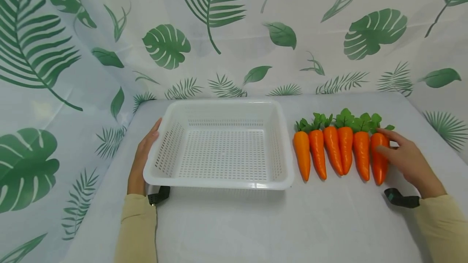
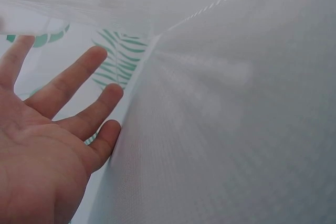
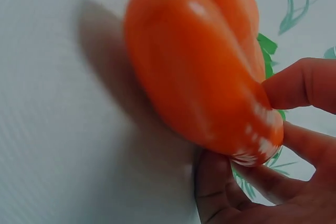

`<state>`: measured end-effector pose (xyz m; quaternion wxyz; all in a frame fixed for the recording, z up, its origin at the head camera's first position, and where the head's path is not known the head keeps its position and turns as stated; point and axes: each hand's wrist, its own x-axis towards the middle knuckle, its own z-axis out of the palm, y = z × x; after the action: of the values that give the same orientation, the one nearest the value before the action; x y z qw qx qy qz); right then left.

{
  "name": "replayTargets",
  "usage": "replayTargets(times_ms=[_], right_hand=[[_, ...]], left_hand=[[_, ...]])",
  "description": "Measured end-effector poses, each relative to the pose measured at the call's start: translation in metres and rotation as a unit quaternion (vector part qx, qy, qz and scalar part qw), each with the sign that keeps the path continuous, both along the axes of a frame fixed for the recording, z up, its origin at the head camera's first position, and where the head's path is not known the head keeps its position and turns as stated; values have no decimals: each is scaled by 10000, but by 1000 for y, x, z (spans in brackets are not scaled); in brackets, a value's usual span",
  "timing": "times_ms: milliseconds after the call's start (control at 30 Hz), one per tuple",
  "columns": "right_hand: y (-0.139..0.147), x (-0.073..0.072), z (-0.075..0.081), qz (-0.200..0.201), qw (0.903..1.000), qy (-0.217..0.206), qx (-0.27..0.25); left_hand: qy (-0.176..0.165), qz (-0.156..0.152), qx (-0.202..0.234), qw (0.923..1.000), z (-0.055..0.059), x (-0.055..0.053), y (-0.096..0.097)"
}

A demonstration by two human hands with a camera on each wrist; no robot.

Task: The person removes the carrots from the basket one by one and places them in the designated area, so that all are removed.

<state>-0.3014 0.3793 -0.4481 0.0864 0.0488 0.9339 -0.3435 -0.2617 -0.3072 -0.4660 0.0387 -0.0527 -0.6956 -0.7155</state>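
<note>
A white perforated plastic basket (image 1: 223, 184) stands on the white cloth. My left hand (image 1: 143, 155) is at its left side, fingers straight and spread in the left wrist view; whether the little finger touches the basket wall (image 2: 220, 119) I cannot tell. To the right of the basket, several orange carrots (image 1: 332, 147) with green leafy tops lie side by side, tips toward me. My right hand (image 1: 407, 159) grips the rightmost carrot (image 3: 184, 66) near its top, thumb on one side and fingers round the other. Part of that carrot's leaves is hidden by the hand.
The table (image 1: 234, 230) is covered in white cloth. A leaf-patterned curtain (image 1: 234, 60) hangs behind it and along both sides. Black wrist straps (image 1: 402, 199) sit on both wrists. The nearest carrot (image 1: 302, 155) lies close to the basket's right rim.
</note>
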Motion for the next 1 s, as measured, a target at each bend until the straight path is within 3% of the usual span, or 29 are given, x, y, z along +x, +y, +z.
replayTargets(times_ms=[333, 767, 1000], right_hand=[[-6, 3, -9, 124, 9988, 257, 389], [-6, 6, -10, -6, 9991, 370, 195], [-7, 6, -7, -120, 9990, 426, 100]], left_hand=[[17, 18, 22, 10000, 1, 1, 1], [77, -53, 139, 9999, 1, 1, 1], [-35, 202, -52, 9998, 0, 1, -1]])
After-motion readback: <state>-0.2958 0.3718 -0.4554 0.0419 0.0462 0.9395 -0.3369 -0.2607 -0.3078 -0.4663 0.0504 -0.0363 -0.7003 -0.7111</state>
